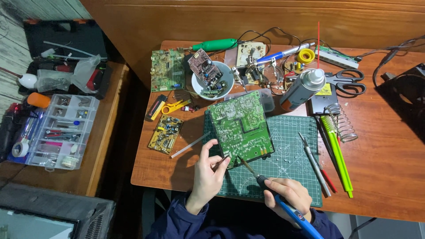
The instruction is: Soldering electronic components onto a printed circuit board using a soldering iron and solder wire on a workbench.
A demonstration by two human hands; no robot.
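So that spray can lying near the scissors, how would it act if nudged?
The spray can lies tilted on its side, so its round body would probably roll. Its smooth metal-looking wall may be slippery. The scissors and coiled stand close by would likely stop it.

A person's right hand (287, 194) holds a blue-handled soldering iron (283, 204) to a large green circuit board (240, 128); the left hand (210, 170) pinches a thin tool beside it.
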